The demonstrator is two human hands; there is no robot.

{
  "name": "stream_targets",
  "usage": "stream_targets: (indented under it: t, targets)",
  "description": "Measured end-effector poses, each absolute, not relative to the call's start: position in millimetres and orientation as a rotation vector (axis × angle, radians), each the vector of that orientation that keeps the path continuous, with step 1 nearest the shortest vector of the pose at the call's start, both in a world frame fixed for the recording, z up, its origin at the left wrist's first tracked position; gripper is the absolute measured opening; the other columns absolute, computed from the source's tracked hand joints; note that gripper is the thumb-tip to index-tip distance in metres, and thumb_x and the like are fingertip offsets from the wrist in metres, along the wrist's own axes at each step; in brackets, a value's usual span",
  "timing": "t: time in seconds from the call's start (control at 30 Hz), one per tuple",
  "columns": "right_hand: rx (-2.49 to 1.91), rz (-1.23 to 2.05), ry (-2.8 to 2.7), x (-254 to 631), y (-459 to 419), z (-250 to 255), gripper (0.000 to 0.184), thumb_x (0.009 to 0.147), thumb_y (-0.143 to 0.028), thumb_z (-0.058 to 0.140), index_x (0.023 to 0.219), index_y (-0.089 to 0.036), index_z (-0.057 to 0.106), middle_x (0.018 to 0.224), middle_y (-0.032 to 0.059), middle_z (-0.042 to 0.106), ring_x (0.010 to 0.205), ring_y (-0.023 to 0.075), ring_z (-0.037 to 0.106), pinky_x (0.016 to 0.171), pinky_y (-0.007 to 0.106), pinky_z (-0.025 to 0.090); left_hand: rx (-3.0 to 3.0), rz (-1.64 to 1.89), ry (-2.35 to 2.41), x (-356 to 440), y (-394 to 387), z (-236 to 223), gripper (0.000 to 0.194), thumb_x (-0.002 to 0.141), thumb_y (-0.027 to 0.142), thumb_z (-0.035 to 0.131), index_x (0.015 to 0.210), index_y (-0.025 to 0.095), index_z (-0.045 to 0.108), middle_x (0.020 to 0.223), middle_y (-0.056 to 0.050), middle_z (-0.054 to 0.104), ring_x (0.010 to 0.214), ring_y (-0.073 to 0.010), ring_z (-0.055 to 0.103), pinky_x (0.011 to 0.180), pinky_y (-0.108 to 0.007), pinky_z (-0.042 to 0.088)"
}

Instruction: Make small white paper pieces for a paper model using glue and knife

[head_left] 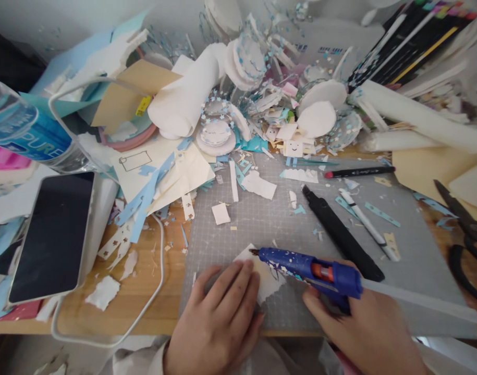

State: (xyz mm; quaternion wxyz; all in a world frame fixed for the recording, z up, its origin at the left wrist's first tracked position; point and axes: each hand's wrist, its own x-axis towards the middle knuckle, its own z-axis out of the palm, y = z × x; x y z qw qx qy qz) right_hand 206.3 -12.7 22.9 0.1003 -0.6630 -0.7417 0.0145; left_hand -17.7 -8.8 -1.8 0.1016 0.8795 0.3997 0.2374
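Blue glue gun (291, 263) in curled hand (369, 325)

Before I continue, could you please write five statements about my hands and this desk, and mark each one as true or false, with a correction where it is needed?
1. The right hand holds the blue glue gun. True.
2. The left hand holds the scissors. False: it lies on a paper piece; the scissors are at the right side.
3. The red-tipped pen lies on the grey mat. True.
4. The screen of the phone is brightly lit. False: it is dark.
5. A small paper figure has a smiling face drawn on it. True.
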Motion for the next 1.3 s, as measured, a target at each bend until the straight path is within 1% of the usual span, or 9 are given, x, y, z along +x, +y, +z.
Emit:
stream_targets:
  t: [0.17, 0.33, 0.5, 0.6, 0.73, 0.8, 0.9, 1.03, 1.3]
  targets:
    - [-2.005, 0.071, -2.172, 209, -18, 24, 0.018, 0.088, -0.035, 0.045, 0.093, -0.022, 0.058, 0.063, 0.0012, 0.067, 0.046, 0.0204, 0.065, 0.043, 0.026, 0.049, 2.575, 0.705, 1.195, -17, -10, -2, 0.030, 0.096, 0.027, 0.053, 0.118, 0.012, 0.067, 0.128, -0.007, 0.068, 0.119, -0.0228, 0.057, 0.109, -0.039, 0.027]
    - [-1.902, 0.040, -2.262, 214, -21, 25, 0.019, 0.089, -0.034, 0.043, 0.094, -0.021, 0.056, 0.072, 0.0039, 0.070, 0.048, 0.0189, 0.064, 0.043, 0.027, 0.047, 2.575, 0.712, 1.196, -17, -10, -5, 0.029, 0.096, 0.027, 0.053, 0.118, 0.012, 0.067, 0.127, -0.008, 0.068, 0.118, -0.0225, 0.057, 0.110, -0.039, 0.026]
    - [-1.916, -0.020, -2.282, 216, -23, 26, 0.021, 0.091, -0.037, 0.042, 0.097, -0.022, 0.055, 0.069, 0.0024, 0.068, 0.046, 0.0187, 0.063, 0.038, 0.027, 0.041, 2.567, 0.713, 1.197, -16, -10, -4, 0.029, 0.096, 0.026, 0.053, 0.117, 0.012, 0.067, 0.126, -0.008, 0.068, 0.118, -0.0229, 0.057, 0.109, -0.039, 0.026]
    - [-1.932, -0.061, -2.274, 218, -25, 27, 0.023, 0.091, -0.038, 0.041, 0.097, -0.022, 0.055, 0.067, 0.0023, 0.068, 0.045, 0.0192, 0.062, 0.038, 0.028, 0.041, 2.567, 0.743, 1.205, -16, -10, -3, 0.028, 0.095, 0.026, 0.055, 0.117, 0.012, 0.067, 0.126, -0.007, 0.069, 0.117, -0.0224, 0.058, 0.108, -0.039, 0.027]
    - [-1.969, -0.075, -2.311, 220, -28, 30, 0.020, 0.089, -0.037, 0.043, 0.096, -0.023, 0.054, 0.054, -0.0015, 0.060, 0.037, 0.0195, 0.056, 0.034, 0.028, 0.036, 2.570, 0.731, 1.206, -15, -9, -2, 0.028, 0.095, 0.026, 0.055, 0.116, 0.012, 0.068, 0.125, -0.008, 0.069, 0.116, -0.0226, 0.059, 0.107, -0.040, 0.027]
    - [-1.981, -0.092, -2.314, 220, -29, 30, 0.019, 0.090, -0.037, 0.042, 0.096, -0.023, 0.053, 0.052, -0.0021, 0.058, 0.035, 0.0193, 0.055, 0.033, 0.028, 0.034, 2.566, 0.716, 1.209, -15, -9, -2, 0.028, 0.095, 0.025, 0.054, 0.117, 0.012, 0.067, 0.126, -0.008, 0.069, 0.117, -0.0229, 0.059, 0.106, -0.040, 0.028]
    - [-1.945, -0.106, -2.313, 220, -28, 29, 0.019, 0.091, -0.037, 0.040, 0.097, -0.023, 0.051, 0.065, 0.0016, 0.066, 0.042, 0.0196, 0.061, 0.036, 0.028, 0.040, 2.556, 0.708, 1.215, -15, -10, -1, 0.028, 0.096, 0.025, 0.054, 0.117, 0.012, 0.067, 0.126, -0.008, 0.069, 0.117, -0.0230, 0.059, 0.106, -0.040, 0.029]
    - [-1.914, -0.063, -2.369, 221, -28, 29, 0.019, 0.091, -0.035, 0.039, 0.098, -0.022, 0.051, 0.074, 0.0047, 0.070, 0.050, 0.0196, 0.066, 0.041, 0.027, 0.047, 2.547, 0.721, 1.224, -15, -10, -1, 0.028, 0.096, 0.025, 0.054, 0.117, 0.013, 0.067, 0.126, -0.007, 0.069, 0.116, -0.0227, 0.059, 0.107, -0.040, 0.028]
    - [-1.899, -0.083, -2.394, 226, -31, 33, 0.025, 0.095, -0.040, 0.033, 0.100, -0.023, 0.050, 0.066, 0.0007, 0.068, 0.039, 0.0177, 0.060, 0.035, 0.027, 0.043, 2.565, 0.780, 1.209, -15, -8, -4, 0.028, 0.095, 0.024, 0.055, 0.116, 0.012, 0.068, 0.123, -0.008, 0.070, 0.115, -0.0233, 0.060, 0.104, -0.041, 0.029]
